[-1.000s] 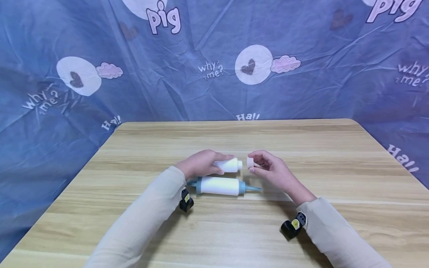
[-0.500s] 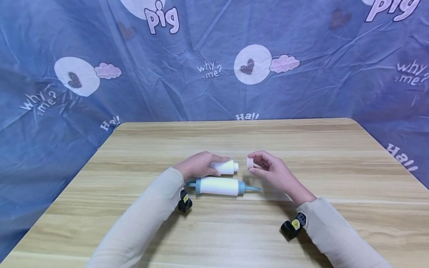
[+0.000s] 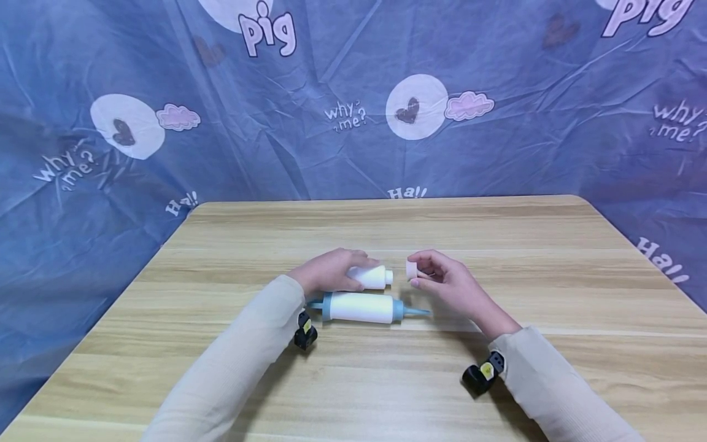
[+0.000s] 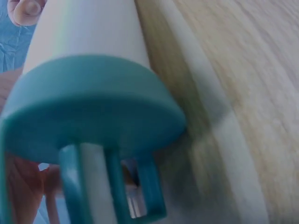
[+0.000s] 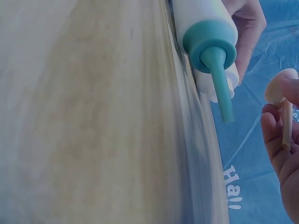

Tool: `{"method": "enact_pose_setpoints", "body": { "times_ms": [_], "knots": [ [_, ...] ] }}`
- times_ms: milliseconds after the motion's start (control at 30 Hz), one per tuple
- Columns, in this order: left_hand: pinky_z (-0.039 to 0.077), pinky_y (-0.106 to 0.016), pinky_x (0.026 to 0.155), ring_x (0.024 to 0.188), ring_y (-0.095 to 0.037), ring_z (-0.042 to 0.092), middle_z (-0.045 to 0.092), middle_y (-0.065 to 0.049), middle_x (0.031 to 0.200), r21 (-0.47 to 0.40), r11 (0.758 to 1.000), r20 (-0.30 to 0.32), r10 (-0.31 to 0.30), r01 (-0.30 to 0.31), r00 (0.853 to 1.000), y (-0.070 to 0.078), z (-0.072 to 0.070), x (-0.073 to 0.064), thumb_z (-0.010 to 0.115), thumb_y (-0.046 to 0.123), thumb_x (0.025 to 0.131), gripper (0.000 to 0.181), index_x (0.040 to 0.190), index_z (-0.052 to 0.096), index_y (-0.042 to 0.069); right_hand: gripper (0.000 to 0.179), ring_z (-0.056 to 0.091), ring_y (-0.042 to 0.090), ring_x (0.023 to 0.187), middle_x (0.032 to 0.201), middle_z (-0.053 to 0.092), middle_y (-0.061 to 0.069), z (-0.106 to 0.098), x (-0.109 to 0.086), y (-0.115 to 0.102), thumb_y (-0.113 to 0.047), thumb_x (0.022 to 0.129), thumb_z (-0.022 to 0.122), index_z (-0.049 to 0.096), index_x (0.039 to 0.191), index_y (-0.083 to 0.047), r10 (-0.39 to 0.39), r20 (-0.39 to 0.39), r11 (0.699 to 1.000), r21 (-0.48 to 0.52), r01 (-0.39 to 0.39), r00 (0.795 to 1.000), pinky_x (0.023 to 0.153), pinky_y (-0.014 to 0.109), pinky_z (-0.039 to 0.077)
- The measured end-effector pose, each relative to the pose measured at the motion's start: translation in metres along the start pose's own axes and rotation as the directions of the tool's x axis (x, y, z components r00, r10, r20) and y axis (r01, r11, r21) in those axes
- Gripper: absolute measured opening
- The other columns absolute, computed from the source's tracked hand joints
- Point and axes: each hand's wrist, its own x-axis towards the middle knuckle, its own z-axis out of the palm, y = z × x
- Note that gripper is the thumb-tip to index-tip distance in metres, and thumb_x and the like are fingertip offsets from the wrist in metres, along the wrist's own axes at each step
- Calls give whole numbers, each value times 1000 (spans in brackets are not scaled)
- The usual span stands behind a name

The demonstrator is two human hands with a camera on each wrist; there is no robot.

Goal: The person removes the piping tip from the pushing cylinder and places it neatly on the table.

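Note:
My left hand (image 3: 326,271) holds a small white bottle (image 3: 373,277), its narrow neck pointing right, uncapped. The palm and part of the bottle's body are hidden. A short gap away, my right hand (image 3: 454,281) pinches a white cap (image 3: 411,270) with a thin pale stem, which shows more clearly in the right wrist view (image 5: 286,126). In front of both hands lies a large syringe with a white barrel (image 3: 361,307), teal ends and a teal nozzle (image 3: 415,311). Its teal handle end (image 4: 93,112) fills much of the left wrist view.
The wooden table (image 3: 353,380) extends around both hands. Behind it hangs a blue printed cloth (image 3: 287,147). Black cameras (image 3: 305,331) are strapped to both wrists, close above the tabletop.
The left hand has drawn the white bottle slightly left and down, widening the gap to the cap. The right hand with the cap and the syringe stay nearly still.

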Motion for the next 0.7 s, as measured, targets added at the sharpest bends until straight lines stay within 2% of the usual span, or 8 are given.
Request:
{"method": "enact_pose_setpoints", "body": {
  "times_ms": [100,233,333,433,567,700],
  "knots": [
    [27,-43,109,132,-31,36,37,-15,145,2,1000,-39,2,-2,999,2,-2,1,65,24,86,55,137,47,18,35,58,21,95,100,62,11,0,0,0,-11,84,67,57,117,-4,5,3,1000,5,-5,1000,82,23,48],
    [27,-40,110,132,-28,37,39,-14,144,-15,998,-137,58,-61,989,8,-2,1,64,27,87,53,136,48,14,37,58,20,96,102,62,11,0,1,-1,-11,85,66,55,119,-3,12,6,1000,28,-13,1000,83,22,47],
    [35,-37,106,124,-25,47,47,-12,138,-70,990,-229,104,-123,968,16,-1,0,64,25,87,51,134,50,11,39,59,17,92,101,62,13,0,2,-2,-11,85,66,53,121,-2,27,10,997,68,-28,1000,81,21,48],
    [42,-33,99,113,-22,57,54,-10,132,-160,971,-313,120,-176,942,25,2,-1,66,22,87,48,131,53,9,39,60,14,87,101,62,15,1,2,-4,-11,86,65,51,121,-1,43,17,992,121,-45,999,77,21,50],
    [47,-26,91,105,-20,62,58,-9,127,-238,947,-380,115,-217,918,36,7,0,67,18,85,45,128,56,7,39,60,10,85,100,62,15,2,2,-7,-12,86,65,49,119,0,48,23,984,172,-52,999,75,21,51],
    [47,-23,89,103,-20,62,62,-10,121,-257,934,-429,119,-247,895,43,11,1,68,16,84,43,125,58,5,37,59,9,83,97,62,13,4,2,-9,-11,86,65,47,116,2,38,18,978,204,-41,999,74,21,50]
  ]
}}
